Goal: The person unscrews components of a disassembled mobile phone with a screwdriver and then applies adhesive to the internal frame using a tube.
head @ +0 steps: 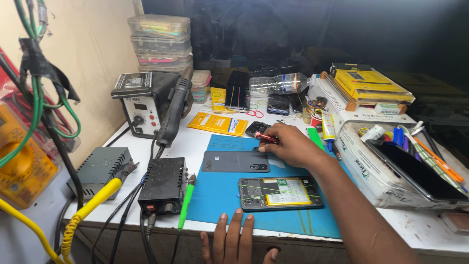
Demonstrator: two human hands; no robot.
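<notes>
Your right hand (288, 145) is closed around a small red-handled screwdriver (266, 138), gripping it near the far edge of the blue work mat (220, 200) on the white workbench (195, 142); the tool's tip points toward a small dark phone part (255, 128) lying just past the mat's far edge. Your left hand (235, 240) lies flat and empty, fingers spread, on the near edge of the workbench, its fingertips just reaching the mat's near edge. Between your two hands, on the mat, sit a dark grey phone back cover (235, 161), camera side toward your right hand, and closer to you an opened phone (280, 193) with its yellow-labelled battery exposed. Toward the left edge of the workbench stand a black power supply box (162, 185) with a green-handled soldering iron (185, 200) beside it, and farther back a hot-air rework station (144, 102) with its black wand. A clear plastic bottle (278, 83) lies on its side near the far edge, and a white box (376, 168) of tools carrying a dark tablet (415, 171) fills the right side.
</notes>
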